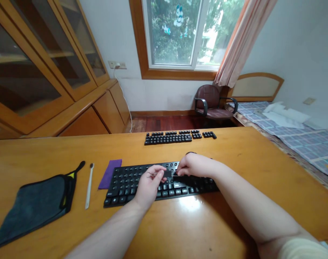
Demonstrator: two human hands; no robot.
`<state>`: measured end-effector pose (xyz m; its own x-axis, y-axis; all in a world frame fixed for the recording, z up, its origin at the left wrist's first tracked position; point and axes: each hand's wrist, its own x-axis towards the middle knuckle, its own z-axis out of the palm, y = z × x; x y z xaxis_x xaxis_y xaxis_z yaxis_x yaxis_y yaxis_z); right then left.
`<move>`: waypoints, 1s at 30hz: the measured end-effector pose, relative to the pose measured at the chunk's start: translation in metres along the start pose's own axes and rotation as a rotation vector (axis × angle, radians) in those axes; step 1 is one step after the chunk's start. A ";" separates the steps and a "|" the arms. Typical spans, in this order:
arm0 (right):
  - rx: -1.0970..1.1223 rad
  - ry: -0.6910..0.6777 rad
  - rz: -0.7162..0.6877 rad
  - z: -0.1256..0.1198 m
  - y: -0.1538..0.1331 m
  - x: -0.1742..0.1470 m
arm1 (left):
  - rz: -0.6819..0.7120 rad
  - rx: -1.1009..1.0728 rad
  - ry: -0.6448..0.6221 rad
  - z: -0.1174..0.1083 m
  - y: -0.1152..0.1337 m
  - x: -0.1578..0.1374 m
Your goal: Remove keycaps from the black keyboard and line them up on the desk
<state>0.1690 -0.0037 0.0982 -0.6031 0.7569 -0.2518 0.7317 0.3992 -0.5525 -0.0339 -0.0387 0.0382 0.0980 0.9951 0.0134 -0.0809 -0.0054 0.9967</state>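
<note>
A black keyboard (128,183) lies on the desk in front of me, with many keycaps off its upper rows and the lower keys still in place. My left hand (151,183) is closed above its middle around a small tool with a dark body and thin metal wires, which looks like a keycap puller (167,174). My right hand (189,165) meets the tool's wire end, its fingers pinched together. Something small and dark seems to be between those fingertips, possibly a keycap, but the fingers mostly hide it. Part of the keyboard's right side is covered by my right hand and forearm.
Loose keycaps (169,138) stand in keyboard order along the desk's far edge. Left of the keyboard are a purple cloth (108,176), a white-handled brush (89,187) and a dark grey cloth (42,201). Beyond the desk stands a chair (211,100); a bed (288,122) is at right.
</note>
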 end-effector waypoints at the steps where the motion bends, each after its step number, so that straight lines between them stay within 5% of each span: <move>1: 0.036 0.006 -0.021 0.002 0.002 -0.002 | -0.003 -0.003 -0.006 0.000 0.000 0.000; 6: 0.150 0.101 -0.108 0.013 0.001 -0.008 | 0.000 -0.024 -0.040 0.000 0.000 0.000; 12: 0.376 -0.108 -0.073 0.010 0.007 -0.008 | 0.014 -0.037 -0.041 -0.002 -0.003 0.000; 17: 0.487 -0.075 0.013 0.008 0.013 -0.010 | 0.030 -0.076 -0.085 -0.002 -0.003 -0.001; 20: 0.512 0.113 0.095 0.001 0.025 -0.008 | 0.050 -0.134 -0.093 -0.003 -0.006 0.001; 25: 0.320 0.666 0.388 -0.013 0.068 0.001 | 0.004 -0.188 -0.064 -0.007 -0.012 0.006; 30: -0.026 0.777 0.585 -0.013 0.107 0.007 | -0.009 -0.182 -0.057 -0.006 -0.011 0.006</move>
<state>0.2472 0.0511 0.0471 0.2295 0.9660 0.1188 0.8613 -0.1447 -0.4870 -0.0385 -0.0317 0.0268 0.1552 0.9878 0.0141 -0.2570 0.0266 0.9661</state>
